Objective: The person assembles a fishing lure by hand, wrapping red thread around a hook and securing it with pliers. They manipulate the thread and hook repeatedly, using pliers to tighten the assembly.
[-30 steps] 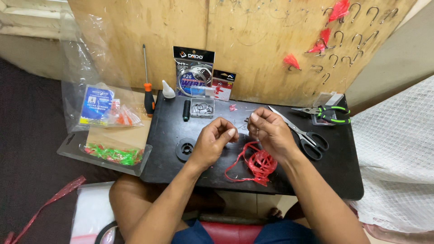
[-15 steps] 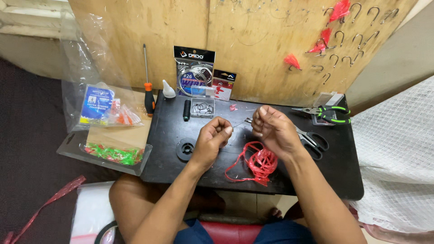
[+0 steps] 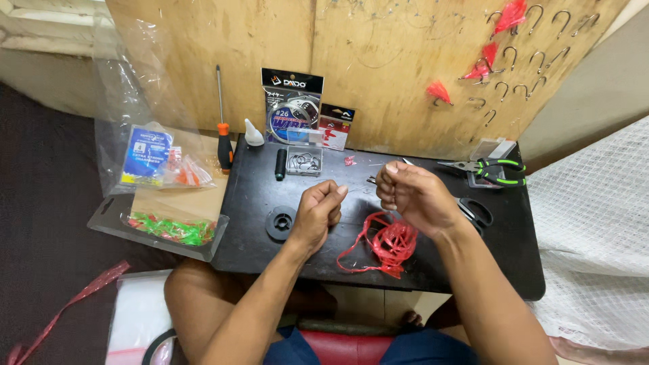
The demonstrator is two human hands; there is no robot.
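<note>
Single view supplied, taken from head height of seated person, aimed steeply down and forward. Black work board point(image 3: 433, 270) seen from above at close range, filling frame centre. Both forearms seen entering from bottom edge, left hand point(image 3: 318, 215) and right hand point(image 3: 416, 196) placed mid-frame over board. Plywood panel point(image 3: 378, 61) faced directly ahead, filling top of frame. Lap and knees caught at bottom edge. Dark floor seen at left, white mesh cloth point(image 3: 595, 230) at right.

Setting: a low black table point(image 3: 433, 270) stands against a plywood board point(image 3: 378, 61); dark floor point(image 3: 47, 223) at left, white mesh fabric point(image 3: 595, 230) at right.
</note>
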